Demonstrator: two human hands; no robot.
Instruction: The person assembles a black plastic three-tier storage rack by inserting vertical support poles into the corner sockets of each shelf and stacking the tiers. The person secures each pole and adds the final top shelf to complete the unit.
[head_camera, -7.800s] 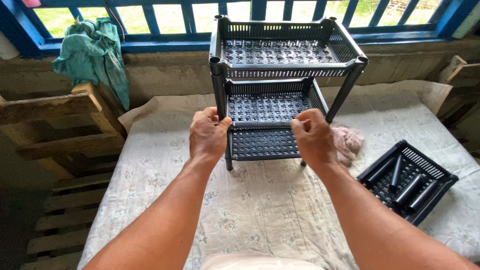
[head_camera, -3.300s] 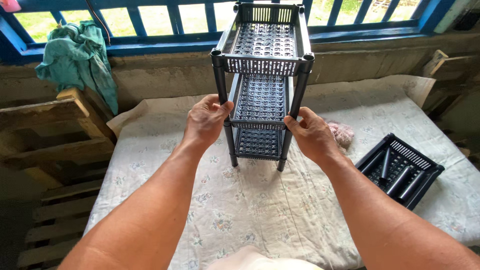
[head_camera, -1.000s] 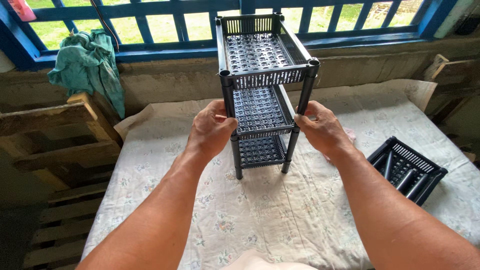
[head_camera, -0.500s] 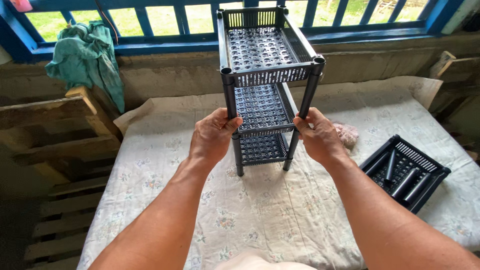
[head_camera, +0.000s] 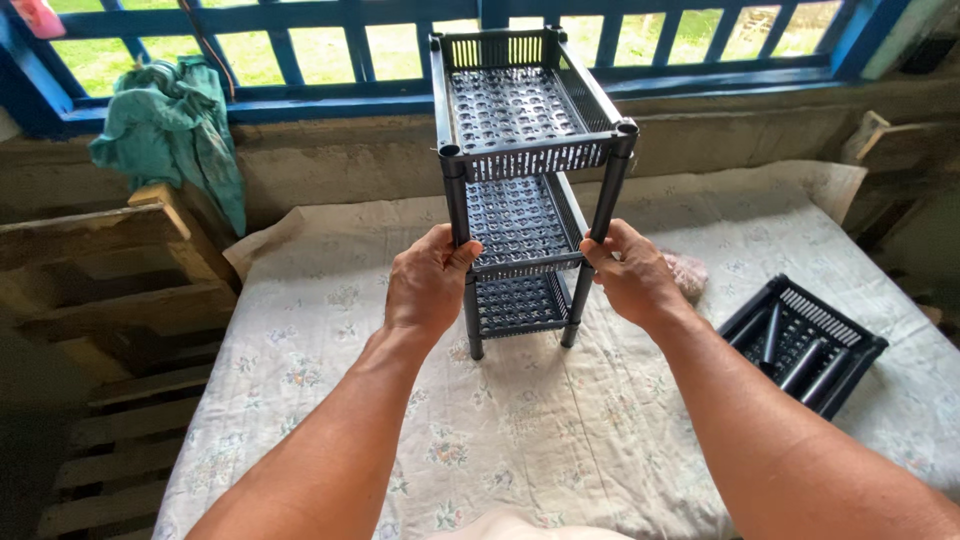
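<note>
Head view, looking down over two bare forearms. Left hand (head_camera: 427, 285) wrapped around the near-left post of a dark grey plastic three-tier rack (head_camera: 520, 180), fingers clenched on the post at the level of the middle shelf, thumb lying against the shelf's front rim. Right hand (head_camera: 630, 275) clasped the same way on the near-right post, fingers curled round it just beside the middle shelf's corner. Rack upright, feet resting on a pale floral-printed cloth (head_camera: 530, 420) spread over a low platform, short side turned toward the camera. Three perforated trays stacked one above another, joined by round posts at the corners; top tray level with the window rail, bottom tray close above the cloth.

To the right, well apart from the rack: a loose fourth tray (head_camera: 800, 345) of the same dark plastic, lying flat on the cloth, with several loose tubes (head_camera: 800, 365) resting inside. Between rack and loose tray, partly hidden behind the right hand: a small pinkish rag (head_camera: 690, 272). Behind: a blue-painted railing (head_camera: 300, 60) with grass beyond, a teal cloth (head_camera: 170, 130) draped over the left part. At far left: rough wooden planks (head_camera: 110, 260) stacked beside the platform.
</note>
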